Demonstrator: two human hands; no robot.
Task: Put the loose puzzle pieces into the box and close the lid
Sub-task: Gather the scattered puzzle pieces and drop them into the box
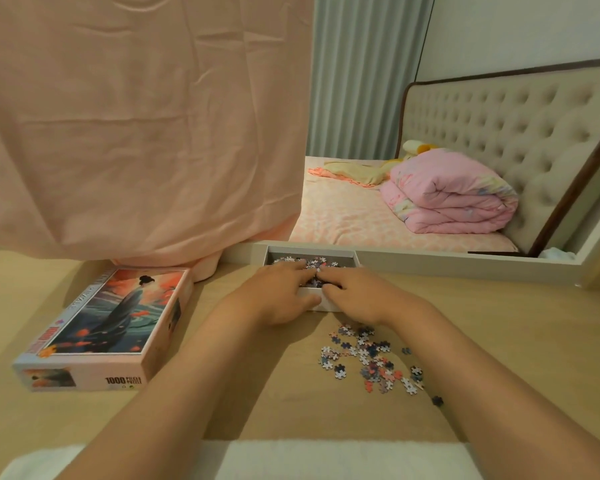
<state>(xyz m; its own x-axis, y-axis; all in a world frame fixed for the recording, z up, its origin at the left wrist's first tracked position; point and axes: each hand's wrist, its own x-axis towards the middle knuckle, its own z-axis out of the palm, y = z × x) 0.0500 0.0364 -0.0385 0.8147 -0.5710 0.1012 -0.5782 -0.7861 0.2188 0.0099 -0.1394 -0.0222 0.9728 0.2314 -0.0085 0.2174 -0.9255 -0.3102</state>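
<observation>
Bare table [274, 386] is lying open down the middle, between the lid [108, 327] sitting toward the left edge and the pieces [368, 358] lying scattered toward the right, while the cloth [136, 133] and mirror frame [430, 265] are closing off the far edge behind the box [312, 252].

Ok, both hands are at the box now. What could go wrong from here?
1. The loose pieces lie on the table right beside the right forearm; drawing the right hand back carelessly could scatter them.
2. One dark piece lies apart from the pile, nearer the front, and is easy to miss.
3. The lid lies to the left; putting it on before the pile is gathered would leave pieces out.
</observation>
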